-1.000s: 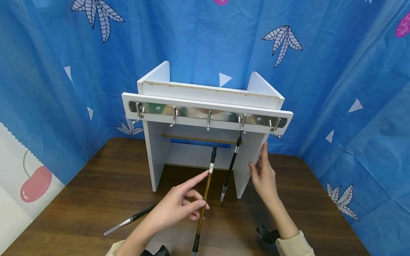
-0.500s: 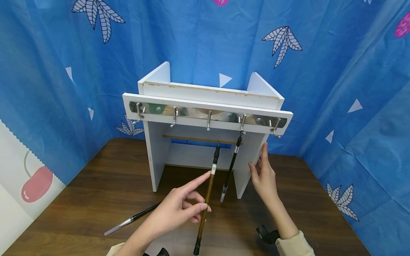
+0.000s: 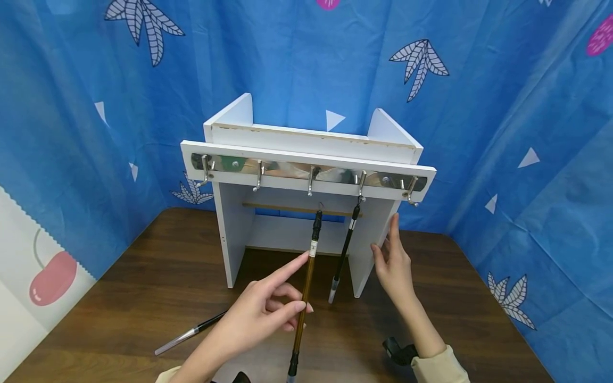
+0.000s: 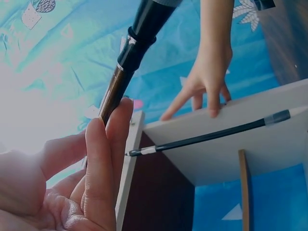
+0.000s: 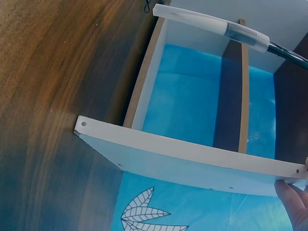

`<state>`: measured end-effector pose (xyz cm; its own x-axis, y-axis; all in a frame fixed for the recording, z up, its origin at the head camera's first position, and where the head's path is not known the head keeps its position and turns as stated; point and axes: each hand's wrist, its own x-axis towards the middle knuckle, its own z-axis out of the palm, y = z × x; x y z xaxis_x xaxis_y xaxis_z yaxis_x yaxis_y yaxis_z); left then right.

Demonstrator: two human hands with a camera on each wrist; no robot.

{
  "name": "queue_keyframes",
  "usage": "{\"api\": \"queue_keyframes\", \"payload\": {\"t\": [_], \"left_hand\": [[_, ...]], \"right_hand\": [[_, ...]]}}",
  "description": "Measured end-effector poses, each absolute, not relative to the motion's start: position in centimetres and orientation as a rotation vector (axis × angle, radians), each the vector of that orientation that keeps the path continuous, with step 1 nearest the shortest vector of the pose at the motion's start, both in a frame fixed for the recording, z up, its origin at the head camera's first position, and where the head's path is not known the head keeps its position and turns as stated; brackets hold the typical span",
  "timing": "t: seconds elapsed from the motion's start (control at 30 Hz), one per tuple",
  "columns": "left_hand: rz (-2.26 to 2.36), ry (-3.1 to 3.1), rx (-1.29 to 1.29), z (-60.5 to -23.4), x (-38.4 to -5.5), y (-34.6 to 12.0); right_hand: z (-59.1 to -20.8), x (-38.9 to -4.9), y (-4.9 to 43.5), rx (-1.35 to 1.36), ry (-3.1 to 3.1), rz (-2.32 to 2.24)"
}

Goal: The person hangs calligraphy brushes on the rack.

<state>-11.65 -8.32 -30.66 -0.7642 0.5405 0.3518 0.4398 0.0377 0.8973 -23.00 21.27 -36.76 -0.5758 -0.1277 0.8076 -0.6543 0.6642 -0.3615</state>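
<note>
My left hand point(image 3: 263, 311) pinches a brown-handled calligraphy brush point(image 3: 309, 274) between thumb and fingers, its index finger straight along the handle near the white label. The brush stands tilted, its black end with a thin loop up, below the middle hook point(image 3: 311, 181) and apart from it. On the hook to its right hangs a black calligraphy brush point(image 3: 346, 244) with a clear cap. My right hand point(image 3: 396, 266) rests with extended fingers against the right side panel of the white wooden rack point(image 3: 316, 137); in the right wrist view, fingertips point(image 5: 291, 197) touch the panel's edge.
Another black brush point(image 3: 191, 332) with a clear cap lies on the wooden table point(image 3: 134, 298), left of my left forearm. Several metal hooks line the rack's front board. Blue patterned curtain point(image 3: 306, 58) surrounds the table at the back and sides. A black strap point(image 3: 399, 351) sits at my right wrist.
The brown brush's looped end swung slightly right, then back left, and now sits a little higher, with the loop visible. My right hand stays on the rack; the black brush still hangs.
</note>
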Motion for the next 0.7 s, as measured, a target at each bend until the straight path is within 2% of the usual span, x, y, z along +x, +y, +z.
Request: {"api": "queue_keyframes", "payload": {"t": [0.7], "left_hand": [[1.868,2.287,1.029,-30.40,-12.10,-8.69]], "right_hand": [[-36.72,-22.96,21.21,0.598,-2.093,0.852]]}}
